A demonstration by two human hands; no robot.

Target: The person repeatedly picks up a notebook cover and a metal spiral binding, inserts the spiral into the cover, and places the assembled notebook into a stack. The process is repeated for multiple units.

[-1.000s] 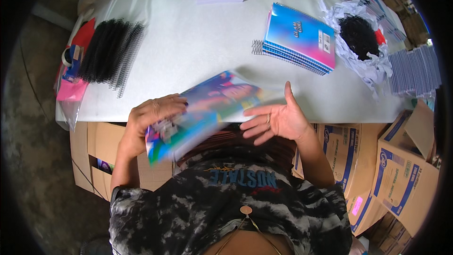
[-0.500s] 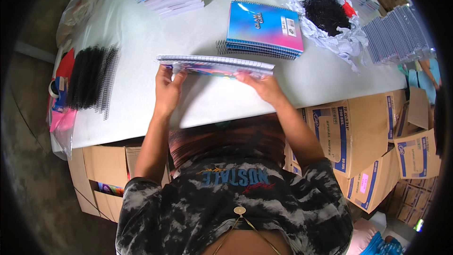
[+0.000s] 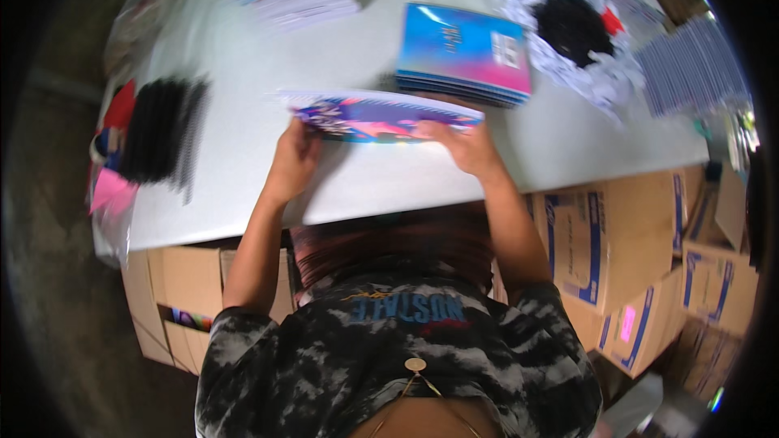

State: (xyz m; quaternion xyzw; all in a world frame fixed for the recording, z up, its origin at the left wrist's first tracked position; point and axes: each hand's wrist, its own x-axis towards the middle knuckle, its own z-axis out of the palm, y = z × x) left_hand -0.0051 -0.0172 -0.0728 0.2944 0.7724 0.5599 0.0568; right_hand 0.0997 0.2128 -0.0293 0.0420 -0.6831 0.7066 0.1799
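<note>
A spiral notebook with a purple, pink and blue cover is held tilted above the near part of the white table. My left hand grips its left end, and my right hand grips its right end with the thumb on the cover. Its upper edge is smeared by motion. Just beyond my right hand lies a stack of blue-and-pink spiral notebooks. To the left of my left hand stands a row of black spiral binding coils.
At the far left is a stack of paper blocks. A black tangled heap sits in crumpled whitish wrapping, beside a coil-edged stack. Cardboard boxes crowd the right below the table; another box stands at left.
The notebook has tipped so that more of its colourful cover shows. Both hands keep hold of its ends. The whole view has shifted slightly and blurred.
</note>
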